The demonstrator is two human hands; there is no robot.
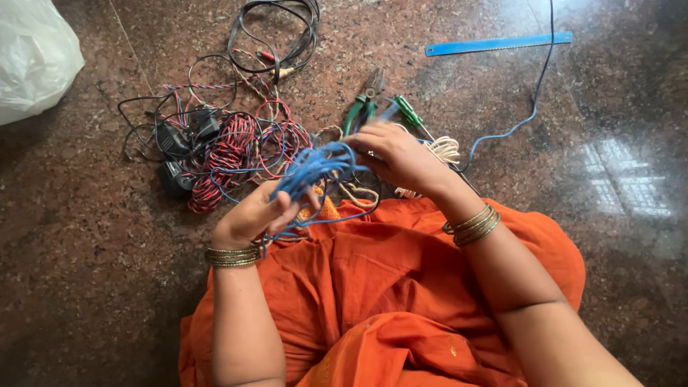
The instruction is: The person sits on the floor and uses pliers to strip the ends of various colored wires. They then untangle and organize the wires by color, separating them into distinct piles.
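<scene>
the left hand (252, 213) is curled closed around a tangled bundle of blue wire (312, 166), held just above the orange cloth (387, 287) over the lap. the right hand (396, 154) has its fingers pinched shut on a strand at the far side of the same bundle (the fingertips are blurred, so the exact grip is hard to read). judging from this, the loops look best worked loose one at a time, with the left hand keeping the bundle steady and the right drawing gently so the strands do not knot tighter.

taking the blue wire as the landmark: just beyond it lie green-handled pliers (364, 104) and a green screwdriver (410, 112). to its left sits a heap of red and black twisted wire (228, 154) with small black adapters (172, 140). far beyond and to the right lies a flat blue hacksaw blade (498, 44). a white plastic bag (32, 54) sits far to the left on the stone floor (86, 287); no label shows on it.
</scene>
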